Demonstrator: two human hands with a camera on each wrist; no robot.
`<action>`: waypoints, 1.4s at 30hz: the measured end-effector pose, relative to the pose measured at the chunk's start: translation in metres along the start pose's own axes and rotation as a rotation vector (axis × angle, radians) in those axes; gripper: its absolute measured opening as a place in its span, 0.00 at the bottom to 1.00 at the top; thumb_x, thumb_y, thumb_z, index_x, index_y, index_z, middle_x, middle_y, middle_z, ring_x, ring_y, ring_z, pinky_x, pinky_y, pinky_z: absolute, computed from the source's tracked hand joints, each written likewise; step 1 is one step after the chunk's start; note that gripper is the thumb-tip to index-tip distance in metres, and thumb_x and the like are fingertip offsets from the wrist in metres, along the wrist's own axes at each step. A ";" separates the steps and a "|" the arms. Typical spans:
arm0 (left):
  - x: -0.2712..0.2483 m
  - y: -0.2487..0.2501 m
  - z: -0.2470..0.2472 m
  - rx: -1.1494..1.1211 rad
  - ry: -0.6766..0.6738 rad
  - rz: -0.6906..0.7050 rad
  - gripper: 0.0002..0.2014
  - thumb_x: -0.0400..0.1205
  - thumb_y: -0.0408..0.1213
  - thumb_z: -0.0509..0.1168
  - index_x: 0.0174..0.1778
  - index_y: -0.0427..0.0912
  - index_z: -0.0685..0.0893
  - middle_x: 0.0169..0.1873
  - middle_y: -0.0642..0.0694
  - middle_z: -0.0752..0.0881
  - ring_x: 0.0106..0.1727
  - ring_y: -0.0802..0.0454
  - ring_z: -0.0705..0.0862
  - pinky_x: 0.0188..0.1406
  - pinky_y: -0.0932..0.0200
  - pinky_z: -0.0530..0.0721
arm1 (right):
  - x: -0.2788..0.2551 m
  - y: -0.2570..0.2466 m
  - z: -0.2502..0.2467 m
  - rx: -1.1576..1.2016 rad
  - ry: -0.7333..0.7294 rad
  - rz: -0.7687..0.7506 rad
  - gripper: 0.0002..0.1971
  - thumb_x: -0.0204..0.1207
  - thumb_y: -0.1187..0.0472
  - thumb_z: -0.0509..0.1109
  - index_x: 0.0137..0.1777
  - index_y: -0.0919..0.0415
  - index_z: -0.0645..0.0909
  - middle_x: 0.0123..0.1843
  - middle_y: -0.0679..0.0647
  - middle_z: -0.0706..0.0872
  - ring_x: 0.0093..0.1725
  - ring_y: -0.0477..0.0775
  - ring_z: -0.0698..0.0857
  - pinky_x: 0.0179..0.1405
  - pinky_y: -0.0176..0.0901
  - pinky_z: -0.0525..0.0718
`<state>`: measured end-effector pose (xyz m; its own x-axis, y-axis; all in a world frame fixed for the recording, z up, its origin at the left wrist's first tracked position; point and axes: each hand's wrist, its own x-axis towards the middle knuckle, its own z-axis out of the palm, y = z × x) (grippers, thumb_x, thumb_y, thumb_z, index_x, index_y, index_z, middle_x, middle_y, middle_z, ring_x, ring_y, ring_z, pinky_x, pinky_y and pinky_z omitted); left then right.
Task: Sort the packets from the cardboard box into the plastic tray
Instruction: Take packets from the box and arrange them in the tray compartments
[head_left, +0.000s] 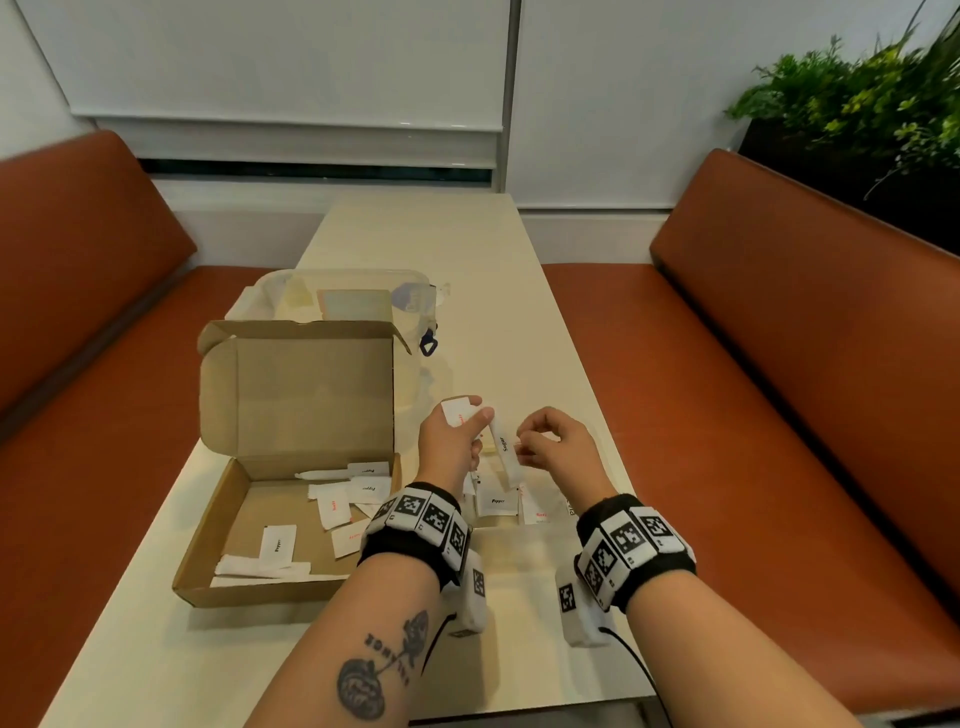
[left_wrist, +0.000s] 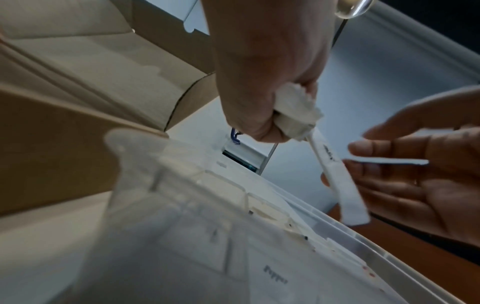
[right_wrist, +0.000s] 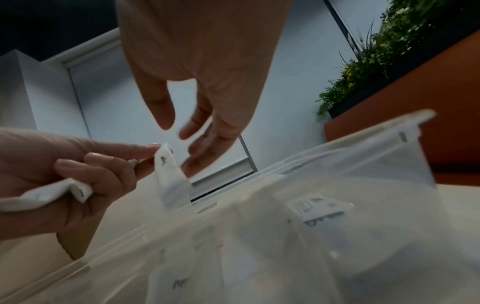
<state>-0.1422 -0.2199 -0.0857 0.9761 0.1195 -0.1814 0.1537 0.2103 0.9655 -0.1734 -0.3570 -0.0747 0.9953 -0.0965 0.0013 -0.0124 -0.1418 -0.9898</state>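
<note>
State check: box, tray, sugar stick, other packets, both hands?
cardboard box: open, lid flap up, several packets still inside.
plastic tray: on the table under the hands, some packets already in its compartments.
Sugar stick: hanging from the left hand over the tray.
square packets: bunched in the left hand.
left hand: grips the packets and the stick.
right hand: fingers loosely curled beside the stick; whether it holds anything, cannot tell.

Plastic tray (head_left: 540, 525) mostly hidden behind forearms; its packets' print blurred in wrist views. Right hand (head_left: 558, 447) fingers (right_wrist: 166, 115) motion-blurred, grip unclear.
</note>
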 end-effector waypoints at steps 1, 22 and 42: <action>-0.001 0.000 0.001 -0.005 0.000 0.006 0.06 0.79 0.30 0.70 0.47 0.45 0.82 0.27 0.48 0.79 0.15 0.58 0.69 0.13 0.68 0.65 | 0.001 -0.001 -0.001 0.002 0.012 0.000 0.00 0.75 0.68 0.69 0.44 0.65 0.81 0.42 0.58 0.84 0.40 0.55 0.87 0.45 0.45 0.89; -0.004 0.002 -0.015 0.121 -0.040 -0.028 0.10 0.77 0.29 0.71 0.52 0.41 0.82 0.28 0.47 0.78 0.19 0.57 0.69 0.15 0.68 0.66 | 0.003 -0.010 0.009 -0.002 -0.040 0.134 0.06 0.71 0.69 0.76 0.44 0.70 0.84 0.35 0.60 0.86 0.32 0.52 0.84 0.40 0.41 0.87; -0.001 -0.022 -0.042 -0.068 0.176 0.005 0.08 0.87 0.37 0.59 0.59 0.43 0.80 0.50 0.46 0.87 0.16 0.59 0.69 0.13 0.68 0.67 | -0.002 0.007 0.079 -0.528 -0.060 0.121 0.09 0.68 0.74 0.65 0.35 0.62 0.83 0.39 0.60 0.87 0.43 0.59 0.86 0.48 0.46 0.86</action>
<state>-0.1529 -0.1838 -0.1151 0.9340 0.2877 -0.2120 0.1320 0.2734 0.9528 -0.1674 -0.2799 -0.0926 0.9873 -0.0886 -0.1319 -0.1585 -0.6105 -0.7760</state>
